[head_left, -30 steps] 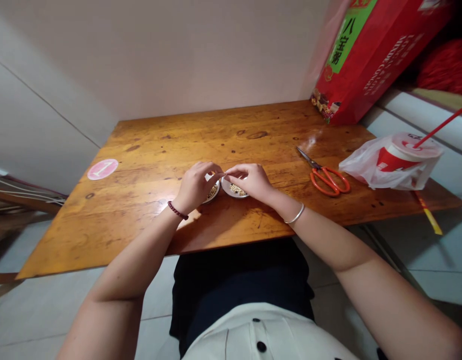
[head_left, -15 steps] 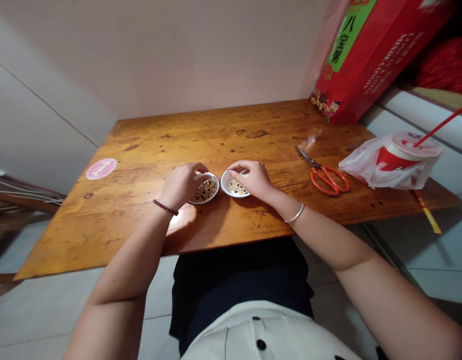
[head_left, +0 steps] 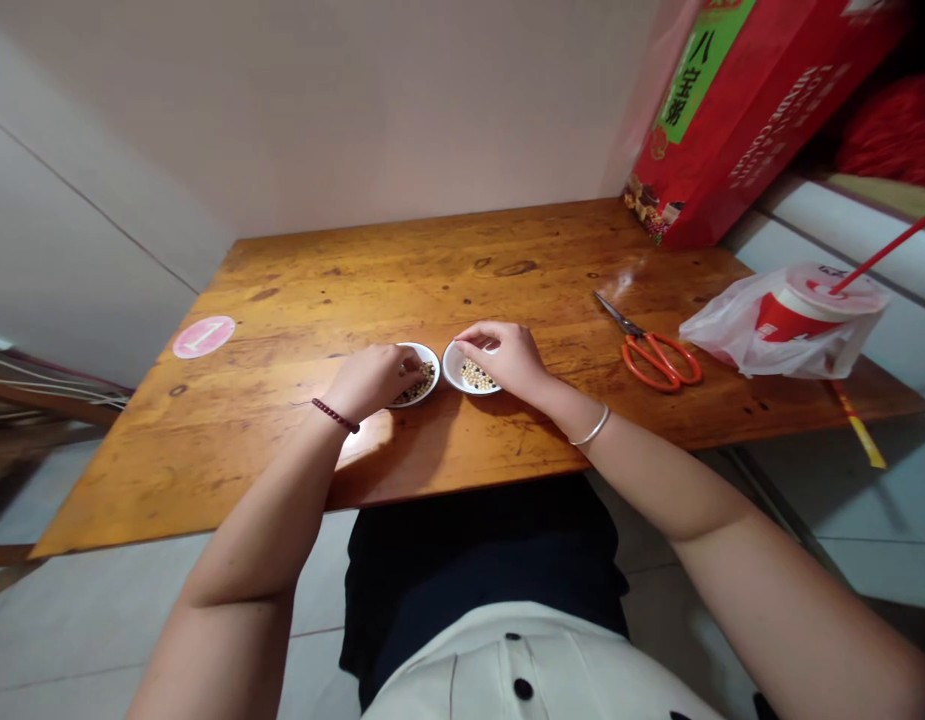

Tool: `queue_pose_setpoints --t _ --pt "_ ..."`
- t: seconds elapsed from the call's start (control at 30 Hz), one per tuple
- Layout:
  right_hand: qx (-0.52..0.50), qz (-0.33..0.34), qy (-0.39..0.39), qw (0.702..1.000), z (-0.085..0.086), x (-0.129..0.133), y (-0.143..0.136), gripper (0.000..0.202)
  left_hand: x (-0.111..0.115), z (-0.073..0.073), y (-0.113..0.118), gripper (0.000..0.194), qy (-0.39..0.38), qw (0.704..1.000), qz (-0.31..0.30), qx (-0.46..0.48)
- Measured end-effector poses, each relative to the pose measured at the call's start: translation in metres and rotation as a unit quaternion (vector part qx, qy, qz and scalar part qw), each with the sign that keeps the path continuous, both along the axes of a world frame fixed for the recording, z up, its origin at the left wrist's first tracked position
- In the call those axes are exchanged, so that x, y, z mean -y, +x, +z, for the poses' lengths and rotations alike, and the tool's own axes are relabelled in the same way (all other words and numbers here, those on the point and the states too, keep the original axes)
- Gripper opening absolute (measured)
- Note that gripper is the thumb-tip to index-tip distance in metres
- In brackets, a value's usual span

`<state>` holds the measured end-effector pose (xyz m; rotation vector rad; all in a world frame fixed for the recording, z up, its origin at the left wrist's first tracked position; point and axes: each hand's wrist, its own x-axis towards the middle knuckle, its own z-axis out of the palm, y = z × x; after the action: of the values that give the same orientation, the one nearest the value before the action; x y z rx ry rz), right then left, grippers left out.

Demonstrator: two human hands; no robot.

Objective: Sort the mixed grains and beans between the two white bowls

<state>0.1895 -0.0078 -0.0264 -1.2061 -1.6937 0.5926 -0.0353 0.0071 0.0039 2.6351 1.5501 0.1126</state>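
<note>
Two small white bowls with dark rims sit side by side on the wooden table. The left bowl (head_left: 433, 364) holds a mix of pale and dark beans (head_left: 426, 384). In the right bowl (head_left: 451, 366) lies a smaller layer of mostly pale beans (head_left: 475, 375) with some dark ones. My left hand (head_left: 376, 380) reaches into the left bowl, its fingertips bunched among the beans; what they pinch is hidden. Curved over the right bowl, my right hand (head_left: 505, 357) has thumb and forefinger together at the far rim, gripping it.
Scissors with orange handles (head_left: 657, 362) lie right of the bowls. Farther right stands a red-and-white cup (head_left: 799, 310) with a straw in a plastic bag. A red box (head_left: 732, 130) stands at the back right. A round pink sticker (head_left: 204, 337) is on the table's left.
My left hand has lowered into the left bowl, and its fingers have drawn together among the beans. My right hand has stayed at the right bowl.
</note>
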Motion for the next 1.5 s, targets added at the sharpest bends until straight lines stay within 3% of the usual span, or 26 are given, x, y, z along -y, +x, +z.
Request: queue_pose_setpoints --t 0.4,0.57,0.77,1.3,1.5 --pt "0.019 0.0 0.011 1.0 -0.001 0.003 -0.001 0.009 0.001 0.011 0.002 0.011 0.012 0.993 0.022 0.119" --pt "0.031 0.05 0.045 0.997 -0.001 0.007 -0.001 0.008 0.0 0.009 0.008 0.012 0.013 0.984 -0.019 0.179" --pt "0.056 0.088 0.06 0.993 -0.003 0.008 0.0 0.007 0.004 0.008 0.012 0.014 0.049 0.982 -0.069 0.167" --pt "0.057 0.078 0.05 0.994 -0.003 0.008 0.0 0.008 0.006 0.009 0.015 0.014 0.059 0.983 -0.076 0.156" --pt "0.056 0.065 0.047 0.995 -0.003 0.007 0.0 0.007 0.009 0.009 0.016 0.021 0.107 0.98 -0.108 0.132"
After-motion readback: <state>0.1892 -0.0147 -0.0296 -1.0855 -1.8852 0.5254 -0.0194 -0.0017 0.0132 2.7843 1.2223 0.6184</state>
